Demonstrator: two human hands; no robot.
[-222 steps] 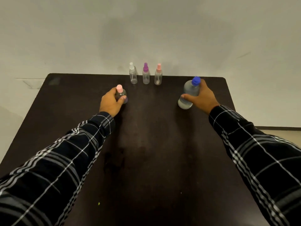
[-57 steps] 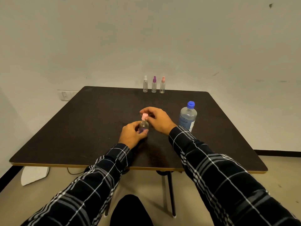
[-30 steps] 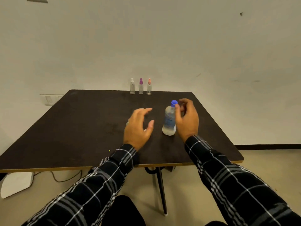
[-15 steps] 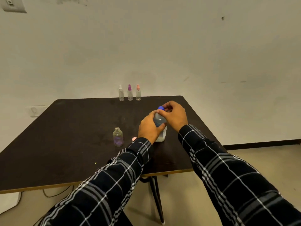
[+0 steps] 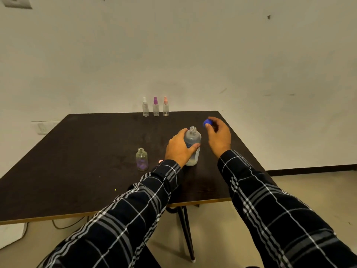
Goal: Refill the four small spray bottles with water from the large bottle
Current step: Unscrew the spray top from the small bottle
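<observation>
Left grip [image 5: 179, 149] held large bottle [image 5: 193, 138]; right grip [image 5: 219, 136] pinched blue cap [image 5: 208, 122]. Advised: park cap, pour slowly into open spray bottle [image 5: 142, 159].

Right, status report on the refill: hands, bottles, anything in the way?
Left hand grips uncapped large bottle. Right hand pinches blue cap. Open small bottle stands alongside, pink cap between.

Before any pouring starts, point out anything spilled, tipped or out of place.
Nothing stands out: large bottle and uncapped small bottle stand upright, the right hand holds the blue cap, no spill on the table.
</observation>
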